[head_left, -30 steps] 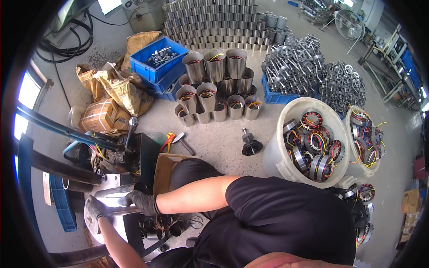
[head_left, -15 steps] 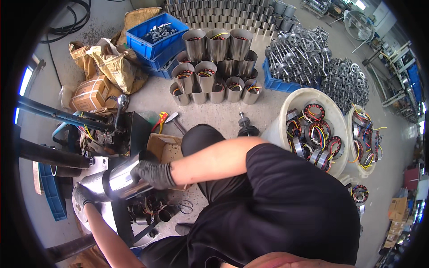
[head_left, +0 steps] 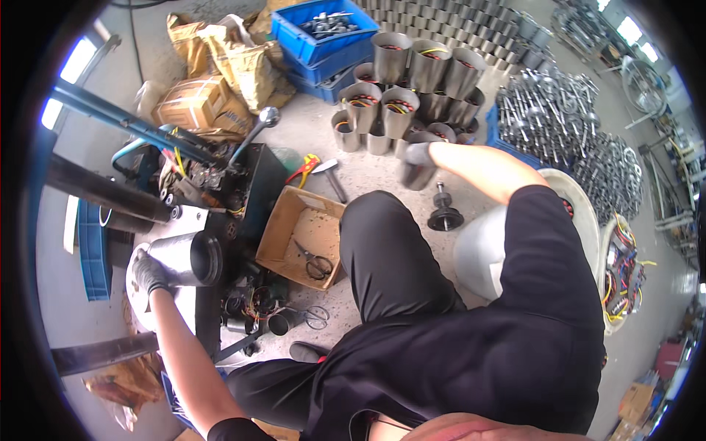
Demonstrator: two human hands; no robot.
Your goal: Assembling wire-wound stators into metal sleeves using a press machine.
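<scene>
My gloved left hand (head_left: 149, 272) grips the rear end of a grey metal cylinder (head_left: 187, 257) lying on its side on the press machine (head_left: 147, 213) at the lower left. My right arm stretches forward. My gloved right hand (head_left: 416, 153) is closed on the top of an upright metal cylinder (head_left: 419, 175) at the near edge of a cluster of several similar cylinders with coloured windings inside (head_left: 401, 88). My black-clothed knee (head_left: 382, 242) sits between the two hands.
An open cardboard box (head_left: 283, 224) with scissors (head_left: 316, 262) lies by the knee. Red pliers (head_left: 307, 167) and a hammer (head_left: 332, 178) lie on the floor, a rotor shaft (head_left: 445, 213) stands nearby. A blue crate (head_left: 323, 37), sacks (head_left: 228, 62), a white bucket (head_left: 478, 253) and wound stators (head_left: 625, 264) surround me.
My right hand left the cylinder at the press and swung forward to the cluster, now gripping a cylinder there. My left hand stayed on the cylinder at the press.
</scene>
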